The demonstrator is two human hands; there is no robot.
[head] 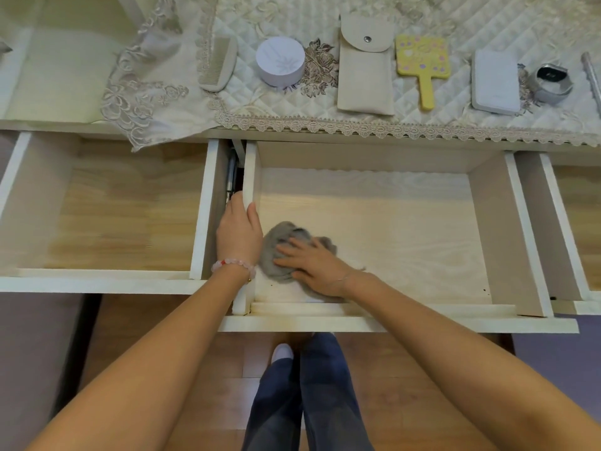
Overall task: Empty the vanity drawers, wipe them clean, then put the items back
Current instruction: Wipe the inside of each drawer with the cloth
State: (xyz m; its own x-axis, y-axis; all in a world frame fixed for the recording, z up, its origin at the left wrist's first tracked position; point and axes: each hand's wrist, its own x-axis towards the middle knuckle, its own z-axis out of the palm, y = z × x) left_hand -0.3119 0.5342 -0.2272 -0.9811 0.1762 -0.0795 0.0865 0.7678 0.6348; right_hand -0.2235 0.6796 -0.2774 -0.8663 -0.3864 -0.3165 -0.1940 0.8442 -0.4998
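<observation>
1. My right hand (312, 266): fingers spread flat, pressing the grey cloth (276, 255) bunched beneath them on the middle drawer (390, 222) floor.
2. My left hand (239, 237) clamps the drawer's side wall, thumb inside.
3. Cloth looks soft, light, floppy; I'd press its middle, not an edge.
</observation>
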